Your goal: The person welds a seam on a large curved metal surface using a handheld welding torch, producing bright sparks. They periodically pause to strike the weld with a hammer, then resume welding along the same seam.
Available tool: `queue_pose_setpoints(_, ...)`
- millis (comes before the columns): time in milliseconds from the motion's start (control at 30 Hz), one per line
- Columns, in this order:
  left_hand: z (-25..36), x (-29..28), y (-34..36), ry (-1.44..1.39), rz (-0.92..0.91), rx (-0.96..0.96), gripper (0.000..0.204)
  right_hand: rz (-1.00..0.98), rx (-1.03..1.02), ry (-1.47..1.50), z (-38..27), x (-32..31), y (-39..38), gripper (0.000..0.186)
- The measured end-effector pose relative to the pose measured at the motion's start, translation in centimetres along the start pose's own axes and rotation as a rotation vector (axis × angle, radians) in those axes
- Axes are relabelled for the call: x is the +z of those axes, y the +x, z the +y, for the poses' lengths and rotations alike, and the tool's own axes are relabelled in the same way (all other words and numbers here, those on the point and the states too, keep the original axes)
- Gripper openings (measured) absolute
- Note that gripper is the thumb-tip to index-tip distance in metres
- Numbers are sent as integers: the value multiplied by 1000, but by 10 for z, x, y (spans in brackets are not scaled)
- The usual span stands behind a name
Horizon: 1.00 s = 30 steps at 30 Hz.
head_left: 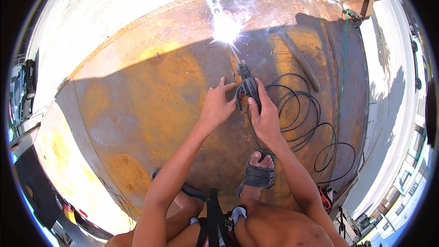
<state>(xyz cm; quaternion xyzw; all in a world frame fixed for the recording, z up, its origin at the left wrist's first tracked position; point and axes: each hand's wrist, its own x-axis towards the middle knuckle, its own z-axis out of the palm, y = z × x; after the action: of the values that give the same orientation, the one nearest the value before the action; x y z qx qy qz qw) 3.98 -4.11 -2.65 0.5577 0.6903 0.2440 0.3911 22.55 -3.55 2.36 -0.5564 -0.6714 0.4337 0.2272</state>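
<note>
The black electrode holder (248, 87) is sitting just off centre, toward one o'clock; from its five, the right hand (266, 118) is gripping it! At its eight, the left hand (216, 106) is spreading open, contact unclear. The thin rod (234, 52) is pointing to eleven, white glare (226, 29) blazing on rusty metal (151, 105). Looped cable (315, 130) is lying at four.

1. Rod (235, 52), upper centre: far tip was lost in white glare (226, 29).
2. Electrode holder (248, 86), centre: grip was partly covered by the right hand (266, 115).
3. Left sandal (195, 192), lower centre: partly hidden behind the left forearm (171, 174).
4. Red device (325, 200), lower right: was too small to identify.
5. Right thigh (283, 226): was cut off by the lower edge.
</note>
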Motion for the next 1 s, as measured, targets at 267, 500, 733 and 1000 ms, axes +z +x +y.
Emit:
queue_pose_setpoints(267,10,-9,6,-51,-158,-144,48,6,-18,-14,3,0,5,57)
queue_pose_setpoints(500,16,-12,7,-85,-154,-175,47,10,-24,-25,5,1,6,57)
queue_pose_setpoints(733,13,-10,5,-58,-103,-138,46,11,-21,-22,2,1,7,56)
queue_pose_setpoints(1000,8,-8,7,-92,-90,-115,48,5,-5,-10,3,2,6,58)
